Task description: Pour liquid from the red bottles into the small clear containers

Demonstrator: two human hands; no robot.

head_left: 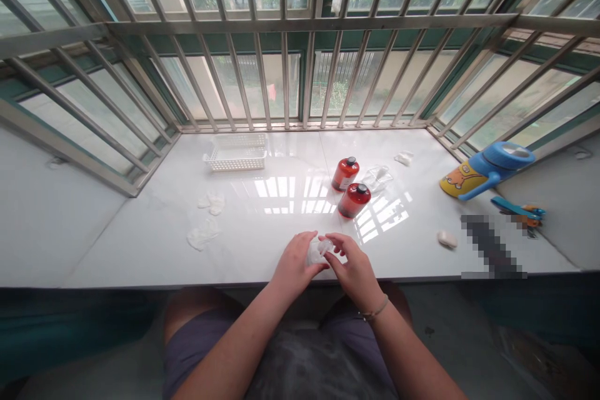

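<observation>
My left hand (297, 263) is wrapped around a small translucent whitish container (315, 254) close to the ledge's front edge. At its top, the fingers of my right hand (349, 262) are bent and pinch at a clear part; exactly what they grip is too small to make out. Just beyond my hands stands a red bottle with a black cap (354, 202). A second red bottle (345, 175) is upright behind it. Crumpled clear plastic (377, 179) lies to the right of the two bottles.
A white perforated basket (237, 153) sits at the back left. Crumpled white tissues (204, 234) lie on the marble ledge (140, 237). On the right are a blue and yellow flask (485, 170), blue-handled tool (518, 211) and pale soap-like lump (447, 239). Metal bars (309, 25) close off the window.
</observation>
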